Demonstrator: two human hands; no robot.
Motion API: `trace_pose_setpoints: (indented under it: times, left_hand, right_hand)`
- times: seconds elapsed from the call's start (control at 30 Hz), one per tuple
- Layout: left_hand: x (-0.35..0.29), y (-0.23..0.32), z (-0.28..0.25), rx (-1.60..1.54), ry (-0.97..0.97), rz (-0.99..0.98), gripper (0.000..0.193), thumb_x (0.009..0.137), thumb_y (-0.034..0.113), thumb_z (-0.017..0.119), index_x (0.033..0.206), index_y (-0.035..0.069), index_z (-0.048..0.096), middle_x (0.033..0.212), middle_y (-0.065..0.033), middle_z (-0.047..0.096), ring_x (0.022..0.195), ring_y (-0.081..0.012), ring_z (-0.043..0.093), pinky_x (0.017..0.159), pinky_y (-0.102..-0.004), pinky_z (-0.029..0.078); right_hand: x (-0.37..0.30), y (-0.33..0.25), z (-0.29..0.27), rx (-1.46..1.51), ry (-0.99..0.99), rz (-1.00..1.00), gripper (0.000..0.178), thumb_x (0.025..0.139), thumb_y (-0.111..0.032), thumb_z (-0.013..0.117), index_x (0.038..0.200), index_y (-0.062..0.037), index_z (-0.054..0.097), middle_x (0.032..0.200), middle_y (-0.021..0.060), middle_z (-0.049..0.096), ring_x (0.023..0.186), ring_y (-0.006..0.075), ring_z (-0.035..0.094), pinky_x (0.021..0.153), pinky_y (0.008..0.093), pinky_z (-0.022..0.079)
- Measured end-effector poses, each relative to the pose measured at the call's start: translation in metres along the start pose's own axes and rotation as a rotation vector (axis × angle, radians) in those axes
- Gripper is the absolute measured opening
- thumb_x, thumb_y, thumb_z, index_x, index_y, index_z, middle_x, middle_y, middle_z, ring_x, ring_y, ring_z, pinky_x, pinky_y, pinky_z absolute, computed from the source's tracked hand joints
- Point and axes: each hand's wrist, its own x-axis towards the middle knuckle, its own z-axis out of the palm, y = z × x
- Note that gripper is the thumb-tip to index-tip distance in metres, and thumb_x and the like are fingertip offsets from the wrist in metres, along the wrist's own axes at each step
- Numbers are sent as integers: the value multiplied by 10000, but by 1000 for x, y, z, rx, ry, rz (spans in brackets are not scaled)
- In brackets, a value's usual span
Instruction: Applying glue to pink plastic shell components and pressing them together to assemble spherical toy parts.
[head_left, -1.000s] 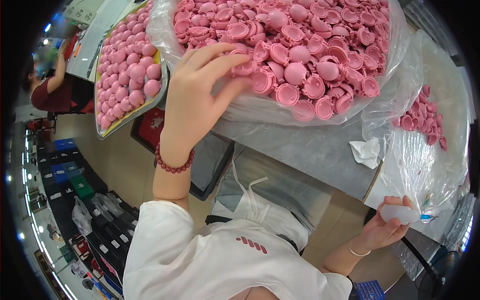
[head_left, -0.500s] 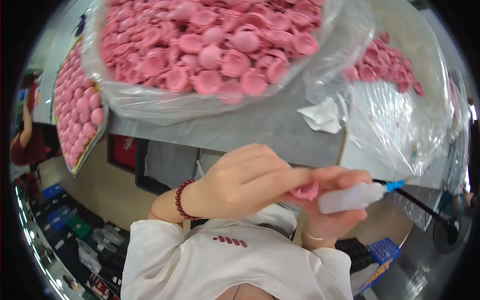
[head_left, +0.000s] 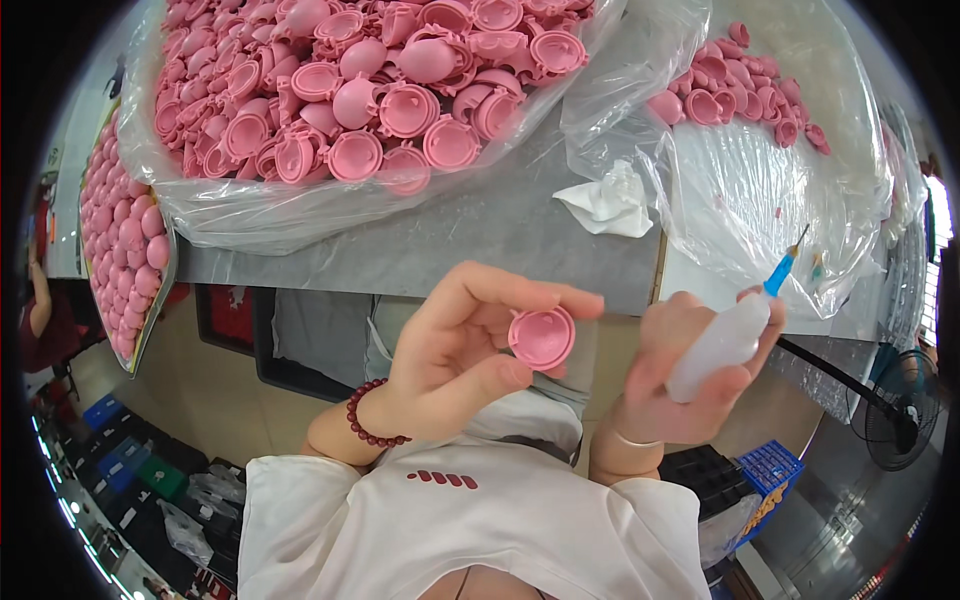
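Observation:
My left hand (head_left: 460, 350) pinches a small round pink plastic cup (head_left: 543, 338) between thumb and fingers, its hollow side facing up. To the right of it, my right hand (head_left: 690, 370) is wrapped round a soft translucent squeeze bottle (head_left: 722, 345). The bottle has a blue tip (head_left: 779, 275) with a thin needle, which points up and to the right, away from the cup. The two hands are apart. Beyond them lies a large heap of pink plastic shells (head_left: 400, 90) in a clear plastic bag (head_left: 270, 213).
A crumpled white tissue (head_left: 610, 203) lies on the grey table (head_left: 420, 240). At the right, a smaller pile of pink pieces (head_left: 735, 85) rests on clear plastic sheeting (head_left: 770, 180). A tray of pink domes (head_left: 125, 245) stands at the left. Lower right is a black fan (head_left: 900, 415).
My hands have separated. The left now holds the pink cup up alone, turned hollow side up. The right has swung the bottle's needle upward. The view has shifted slightly.

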Motion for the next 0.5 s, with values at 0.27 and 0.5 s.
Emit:
trace_pose_setpoints:
  times: [0.27, 0.5]
  left_hand:
    - [-1, 2, -1, -9, 55, -134, 496, 729, 159, 628, 1108, -28, 368, 1063, -239, 473, 844, -188, 555, 696, -271, 477]
    - [-2, -4, -8, 15, 31, -18, 437, 722, 97, 629, 1063, -28, 385, 1061, -255, 479, 876, -195, 549, 744, -288, 459]
  right_hand:
    - [12, -2, -14, -75, -288, -420, 464, 745, -410, 544, 923, 16, 502, 629, 29, 369, 506, 108, 299, 449, 221, 226]
    - [10, -3, 0, -273, -355, -597, 602, 779, -514, 420, 820, 77, 526, 518, 42, 411, 417, 115, 340, 342, 240, 172]
